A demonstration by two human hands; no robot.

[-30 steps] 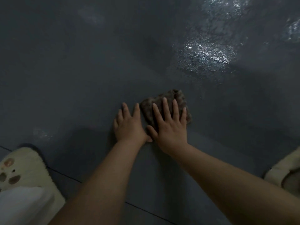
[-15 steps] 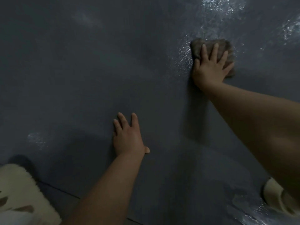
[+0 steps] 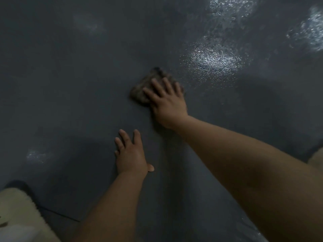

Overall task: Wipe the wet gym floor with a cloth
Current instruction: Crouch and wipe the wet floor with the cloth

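I see my right hand (image 3: 167, 102) spread flat, pressing the brown cloth (image 3: 148, 86) onto the dark floor (image 3: 70, 84); the hand hides most of the cloth, and motion blurs both. My left hand (image 3: 130, 154) lies flat, fingers together, nearer me. A cream slipper (image 3: 17, 206) is cut off lower left. I can read no writing.
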